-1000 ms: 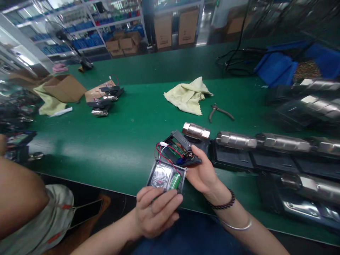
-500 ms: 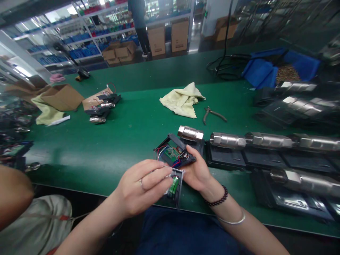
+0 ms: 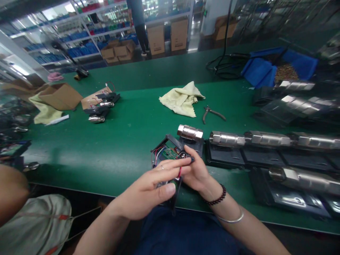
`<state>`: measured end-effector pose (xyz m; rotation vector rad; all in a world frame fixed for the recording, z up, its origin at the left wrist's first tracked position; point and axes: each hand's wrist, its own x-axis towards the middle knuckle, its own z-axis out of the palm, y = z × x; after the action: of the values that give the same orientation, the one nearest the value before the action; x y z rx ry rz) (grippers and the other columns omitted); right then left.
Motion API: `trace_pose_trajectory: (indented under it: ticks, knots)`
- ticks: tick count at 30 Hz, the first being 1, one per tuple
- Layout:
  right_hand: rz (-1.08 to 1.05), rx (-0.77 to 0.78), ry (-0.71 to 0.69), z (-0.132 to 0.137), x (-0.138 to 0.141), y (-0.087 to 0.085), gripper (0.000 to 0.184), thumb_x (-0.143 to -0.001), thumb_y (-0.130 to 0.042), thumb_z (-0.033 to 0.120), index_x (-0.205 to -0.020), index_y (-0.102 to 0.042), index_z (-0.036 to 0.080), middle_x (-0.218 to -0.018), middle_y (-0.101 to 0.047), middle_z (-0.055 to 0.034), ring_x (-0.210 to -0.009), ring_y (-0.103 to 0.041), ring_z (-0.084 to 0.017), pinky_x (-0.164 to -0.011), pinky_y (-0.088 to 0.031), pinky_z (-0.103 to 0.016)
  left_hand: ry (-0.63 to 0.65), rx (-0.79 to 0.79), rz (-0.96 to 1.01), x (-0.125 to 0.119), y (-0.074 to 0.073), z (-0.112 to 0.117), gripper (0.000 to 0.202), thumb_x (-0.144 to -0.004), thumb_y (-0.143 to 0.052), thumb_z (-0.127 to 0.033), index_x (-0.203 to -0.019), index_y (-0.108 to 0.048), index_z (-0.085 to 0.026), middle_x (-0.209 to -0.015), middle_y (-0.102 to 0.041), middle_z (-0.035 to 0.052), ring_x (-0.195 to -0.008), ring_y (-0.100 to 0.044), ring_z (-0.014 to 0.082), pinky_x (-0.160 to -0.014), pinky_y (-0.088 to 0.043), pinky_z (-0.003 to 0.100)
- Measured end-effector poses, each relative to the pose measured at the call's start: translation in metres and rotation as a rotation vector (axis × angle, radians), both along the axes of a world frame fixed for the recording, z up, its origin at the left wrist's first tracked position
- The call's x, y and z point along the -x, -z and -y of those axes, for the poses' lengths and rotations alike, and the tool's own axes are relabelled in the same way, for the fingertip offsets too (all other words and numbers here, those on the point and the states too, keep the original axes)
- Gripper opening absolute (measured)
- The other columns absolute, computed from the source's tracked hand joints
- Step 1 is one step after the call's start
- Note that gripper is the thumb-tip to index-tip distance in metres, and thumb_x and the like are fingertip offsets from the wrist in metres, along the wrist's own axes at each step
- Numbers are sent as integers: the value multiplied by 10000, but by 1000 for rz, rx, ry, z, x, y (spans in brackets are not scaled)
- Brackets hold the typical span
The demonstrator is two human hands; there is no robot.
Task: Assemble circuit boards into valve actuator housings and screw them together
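My right hand grips the right side of a black plastic housing, which is open and shows a green circuit board with red and white wires. Across the lower part of the housing lies my left hand, its fingers stretched out and the thumb apart. A short red wire shows between two of its fingers. Below, a second housing part hangs at the table edge, largely covered by the left hand. Just behind my right hand is a metal fitting on another black housing.
More black housings with metal fittings stand in rows to the right. Cutting pliers and a yellow cloth lie farther back. A blue bin holds small brass-coloured parts. At left are cardboard boxes and a person's arm.
My left hand has straightened its fingers and moved right over the housing, covering more of it. The lower housing part has tilted. My right hand keeps its grip.
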<state>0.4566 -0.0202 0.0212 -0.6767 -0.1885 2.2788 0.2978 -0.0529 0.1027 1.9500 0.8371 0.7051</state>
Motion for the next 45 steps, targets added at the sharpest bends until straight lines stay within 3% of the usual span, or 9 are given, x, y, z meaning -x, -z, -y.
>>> trace_pose_trajectory:
  ticks: [2, 6, 11, 16, 23, 28, 34, 40, 45]
  knots:
    - [11, -5, 36, -1, 1, 0, 338, -728, -625, 495, -811, -692, 174, -736, -723, -37, -761, -671, -220, -801, -508, -360, -45, -162, -79, 0, 5, 2, 361, -952, -424, -176, -1286, -551, -225, -1174, -667, 101, -1110, -598, 209, -917, -514, 381]
    - [13, 18, 108, -1, 4, -4, 347, -710, -635, 462, -886, -703, 171, -771, -733, -35, -811, -675, -230, -828, -506, -375, -324, -522, -183, -3, 21, 3, 237, -939, -478, -132, -1067, -665, -201, -827, -711, 36, -805, -626, 155, -732, -528, 295]
    - [28, 36, 94, 0, 4, -4, 327, -704, -644, 463, -849, -696, 174, -756, -733, -37, -856, -677, -241, -827, -511, -376, -455, -749, -315, -9, 31, 9, 111, -918, -576, -243, -965, -660, -187, -763, -727, 5, -682, -635, 139, -698, -499, 297]
    - [38, 30, 91, 0, 3, -4, 322, -705, -646, 458, -836, -696, 168, -753, -732, -42, -850, -680, -240, -818, -517, -367, -488, -787, -485, -19, 33, 18, 194, -940, -529, -266, -1019, -655, -143, -714, -693, 28, -656, -621, 150, -648, -499, 281]
    - [34, 38, 140, -1, 5, -3, 300, -719, -631, 455, -820, -700, 181, -735, -731, -44, -865, -685, -258, -851, -517, -403, -354, -714, -568, -24, 26, 32, 321, -917, -357, -25, -1063, -624, -126, -879, -695, 84, -777, -597, 188, -703, -547, 299]
    - [24, 73, 148, -1, 5, -4, 293, -738, -623, 430, -851, -704, 172, -760, -738, -41, -818, -695, -242, -854, -522, -399, -485, -715, -585, -28, 31, 29, 186, -950, -413, -136, -866, -579, -147, -685, -647, 34, -625, -572, 172, -608, -496, 279]
    - [29, 109, 182, 0, 6, -7, 235, -752, -602, 383, -828, -699, 182, -777, -742, -34, -869, -691, -247, -858, -527, -408, -550, -798, -710, -38, 40, 32, 171, -884, -467, -66, -780, -565, -158, -613, -588, 19, -580, -548, 187, -586, -484, 303]
    - [40, 79, 135, 3, 4, -6, 255, -713, -640, 416, -803, -689, 183, -788, -738, -52, -906, -684, -272, -851, -529, -435, -374, -827, -844, -41, 40, 52, 284, -877, -355, -3, -1013, -593, -80, -702, -645, 60, -670, -628, 192, -638, -548, 298]
    - [51, 41, 93, 5, 2, -8, 300, -644, -686, 453, -792, -705, 193, -698, -723, -39, -889, -683, -285, -864, -511, -442, -389, -806, -797, -37, 40, 47, 266, -896, -392, -45, -1041, -611, -93, -798, -672, 85, -745, -629, 199, -707, -547, 318]
